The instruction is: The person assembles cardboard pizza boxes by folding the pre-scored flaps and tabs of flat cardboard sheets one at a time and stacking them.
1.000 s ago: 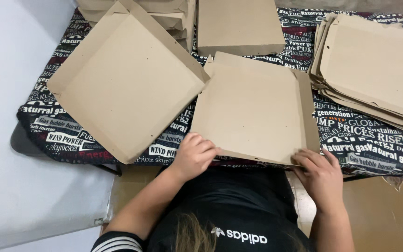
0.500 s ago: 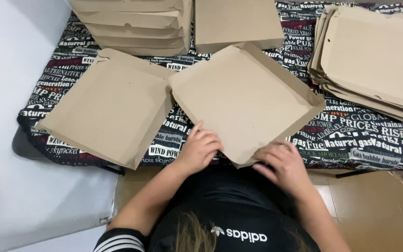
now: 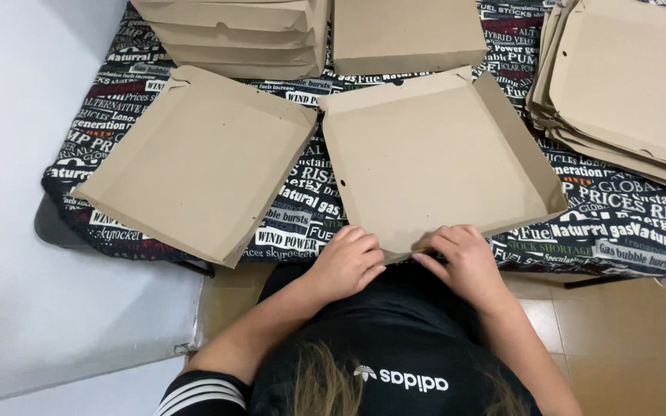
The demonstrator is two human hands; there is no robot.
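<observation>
Box in hand: Your left hand (image 3: 351, 260) and right hand (image 3: 462, 262) press on the near edge of a shallow, square box tray (image 3: 433, 158) of plain brown corrugated cardboard, its side walls folded up, the matte floor bare inside.
Fingers: Both sets are curled and close together, bent over the near flap at the table's front edge; you pinch the board rather than spread across it.
Lid half: A second shallow tray (image 3: 198, 162), joined to the first at a corner, lies tilted to your left, also holding nothing, with small vent holes in its panel.
Folded stock: A stack of closed boxes (image 3: 233, 35) sits at the far left, one more closed box (image 3: 406, 31) beside it.
Flat stock: A pile of unfolded blanks (image 3: 626, 85), edges fanned and slightly wavy, rests at your right.
Surface: A table cover (image 3: 618, 231) in black cloth printed with white, red and green lettering lies under everything.
Room: A pale wall (image 3: 25, 154) stands to the left; tan floor tiles (image 3: 626, 339) show below the table edge.
</observation>
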